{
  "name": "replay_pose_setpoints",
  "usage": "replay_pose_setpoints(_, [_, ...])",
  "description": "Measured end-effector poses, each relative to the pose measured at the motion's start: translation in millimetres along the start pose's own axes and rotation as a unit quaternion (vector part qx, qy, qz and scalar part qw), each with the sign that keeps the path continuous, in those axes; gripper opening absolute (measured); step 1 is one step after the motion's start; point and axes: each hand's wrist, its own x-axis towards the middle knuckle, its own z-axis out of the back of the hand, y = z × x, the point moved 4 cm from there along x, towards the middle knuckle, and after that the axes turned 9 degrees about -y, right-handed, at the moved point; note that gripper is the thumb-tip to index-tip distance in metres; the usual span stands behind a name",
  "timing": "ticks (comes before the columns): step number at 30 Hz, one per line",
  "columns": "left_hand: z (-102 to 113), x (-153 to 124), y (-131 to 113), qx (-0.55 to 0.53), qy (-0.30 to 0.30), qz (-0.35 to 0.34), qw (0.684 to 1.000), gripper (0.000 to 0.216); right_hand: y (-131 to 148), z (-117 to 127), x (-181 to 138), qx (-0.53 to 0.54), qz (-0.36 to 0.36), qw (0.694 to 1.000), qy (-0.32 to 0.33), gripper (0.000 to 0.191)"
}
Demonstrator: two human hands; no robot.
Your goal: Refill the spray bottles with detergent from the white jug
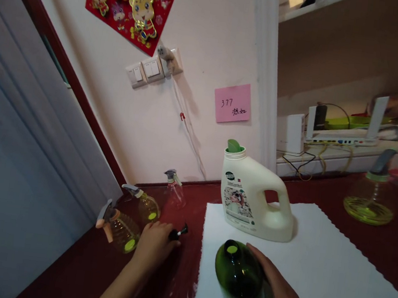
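A dark green bottle (237,274) without a cap is on or just above the white cloth, tilted so its open neck shows. My right hand (285,292) is closed around its right side. To the left, low over the dark red tabletop, my left hand (155,240) has its fingers closed on a small black pump top (178,232) with a pale section. Behind the bottle stands a cream jug (254,199) with a handle, its threaded neck uncapped and a green spout (233,146) inside.
Clear spray bottles (122,229), (148,206) and a pinkish spray bottle (175,189) stand left of the white cloth (317,250). Another spray bottle (369,204) holding yellow-green liquid is at the right. A white router (341,137) sits on the shelf; a cord (187,123) hangs down the wall.
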Motion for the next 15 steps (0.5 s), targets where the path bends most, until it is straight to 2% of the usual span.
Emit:
replay_pose_setpoints(3, [-15, 1, 5, 0.025, 0.004, 0.001, 1.0, 0.017, 4, 1, 0, 0.009, -0.01, 1.0, -0.028, 0.096])
replay_pose_setpoints(7, [-23, 1, 10, 0.041, 0.005, -0.002, 0.999, 0.019, 7, 0, -1, 0.018, -0.016, 0.999, -0.035, 0.095])
replay_pose_setpoints(10, [-21, 2, 10, 0.044, 0.002, -0.007, 0.999, 0.026, 7, 0, 0, 0.01, -0.024, 0.999, -0.029, 0.092])
replay_pose_setpoints(13, [-16, 1, 7, 0.045, -0.001, -0.01, 0.999, 0.04, 6, 0, 2, 0.005, -0.022, 1.0, -0.009, 0.079])
replay_pose_setpoints(15, [-9, -1, 1, 0.04, -0.012, -0.016, 0.999, 0.041, 3, -1, 3, -0.005, -0.02, 1.0, 0.014, 0.075])
